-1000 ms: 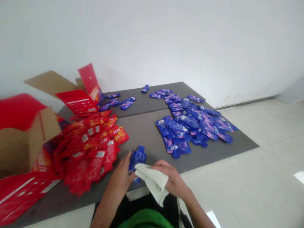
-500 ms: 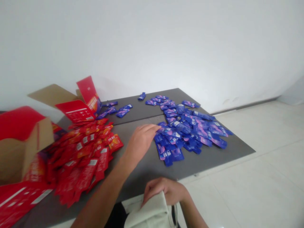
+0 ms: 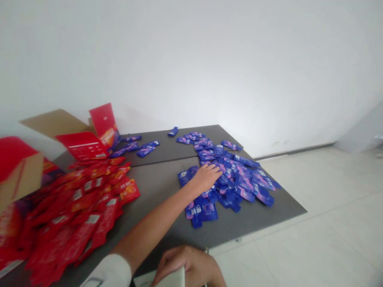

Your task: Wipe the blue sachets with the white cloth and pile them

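Note:
My left hand (image 3: 207,177) rests on a heap of blue-and-purple sachets (image 3: 243,179), fingers stretched over the upper packets. Whether a sachet is pinched under the fingertips is hidden. At the bottom of the view, my right hand (image 3: 191,265) is closed on the edge of a cream fabric bag (image 3: 176,278), held in front of the table's near edge. Most of the bag lies below the frame.
Left of my arm, a large pile of red sachets (image 3: 80,215) spreads across the grey table (image 3: 158,181). Two open red cartons stand there, one at the back (image 3: 82,144) and one at the left edge (image 3: 22,179). Several stray blue sachets (image 3: 148,148) lie near the wall.
My left hand has moved forward and right, from the heap's left edge onto its top, with the fingers spreading. My right hand still holds the bag, and the view has shifted right.

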### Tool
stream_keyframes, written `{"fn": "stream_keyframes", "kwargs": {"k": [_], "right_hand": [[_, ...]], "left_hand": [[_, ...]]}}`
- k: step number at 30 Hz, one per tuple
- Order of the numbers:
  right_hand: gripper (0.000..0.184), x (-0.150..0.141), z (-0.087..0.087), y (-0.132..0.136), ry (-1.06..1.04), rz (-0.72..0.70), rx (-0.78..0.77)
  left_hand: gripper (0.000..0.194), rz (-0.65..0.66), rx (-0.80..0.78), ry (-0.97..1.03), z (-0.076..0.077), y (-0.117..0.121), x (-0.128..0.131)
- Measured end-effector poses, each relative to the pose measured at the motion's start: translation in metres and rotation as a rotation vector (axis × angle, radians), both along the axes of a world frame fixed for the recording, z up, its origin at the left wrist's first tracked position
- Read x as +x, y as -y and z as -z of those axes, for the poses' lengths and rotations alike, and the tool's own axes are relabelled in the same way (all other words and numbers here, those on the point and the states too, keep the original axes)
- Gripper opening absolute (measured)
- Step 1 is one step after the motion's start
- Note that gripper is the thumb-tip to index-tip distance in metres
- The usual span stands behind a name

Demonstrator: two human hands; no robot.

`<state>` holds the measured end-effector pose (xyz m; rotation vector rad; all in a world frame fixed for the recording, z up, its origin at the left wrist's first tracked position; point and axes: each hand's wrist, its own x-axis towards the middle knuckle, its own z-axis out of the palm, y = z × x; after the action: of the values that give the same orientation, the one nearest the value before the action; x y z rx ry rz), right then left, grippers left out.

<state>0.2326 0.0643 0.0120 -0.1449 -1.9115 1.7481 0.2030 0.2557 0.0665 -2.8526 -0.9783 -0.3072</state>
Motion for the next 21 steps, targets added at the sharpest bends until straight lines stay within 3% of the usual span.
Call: {"fn": "stream_keyframes", "kwargs": {"k": [4, 8, 11, 15, 18, 21], "right_hand": [[0.083, -0.001, 0.004, 0.001, -0.011, 0.007, 0.002], [0.081, -0.002, 0.007, 0.004, -0.035, 0.036, -0.014], [0.08, -0.002, 0.004, 0.004, -0.034, 0.029, -0.013], [0.07, -0.001, -0.002, 0.006, 0.002, 0.025, -0.04], [0.059, 0.0, -0.004, 0.008, 0.042, 0.067, -0.047], [0.063, -0.001, -0.005, 0.008, 0.02, 0.062, -0.044]], "left_hand": [[0.042, -0.013, -0.036, -0.01, 0.001, -0.003, -0.008], [0.04, -0.035, -0.056, -0.011, -0.008, 0.004, -0.019], [0.038, -0.038, -0.074, 0.034, -0.024, 0.029, -0.041], [0.035, -0.032, -0.254, 0.346, -0.048, 0.089, -0.09], [0.045, -0.193, -0.374, 0.447, -0.054, 0.126, -0.127], [0.056, -0.374, -0.359, 0.438, -0.049, 0.128, -0.151]]}}
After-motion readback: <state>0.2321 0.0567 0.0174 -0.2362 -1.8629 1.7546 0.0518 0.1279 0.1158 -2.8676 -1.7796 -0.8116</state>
